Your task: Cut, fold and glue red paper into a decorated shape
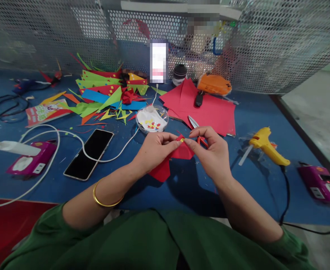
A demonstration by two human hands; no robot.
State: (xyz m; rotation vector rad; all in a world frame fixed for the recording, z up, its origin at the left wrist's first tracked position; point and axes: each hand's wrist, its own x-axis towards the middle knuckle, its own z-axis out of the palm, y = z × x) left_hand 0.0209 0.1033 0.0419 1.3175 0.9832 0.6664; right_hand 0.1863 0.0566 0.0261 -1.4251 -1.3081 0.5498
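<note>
Between my two hands is a piece of red paper, partly folded, with a small yellow paper bit at its upper edge. My left hand pinches the paper's left side, and a red flap hangs below the fingers. With thumb and forefinger, my right hand presses at the yellow bit. Scissors with red handles lie just beyond, partly hidden by my right hand. Close behind my left hand stands a clear bowl holding small yellow and red paper bits on white paper.
Red sheets lie at the back right, cut coloured paper at the back left. A yellow glue gun rests at right. A dark phone, a white cable and a purple power socket are at left.
</note>
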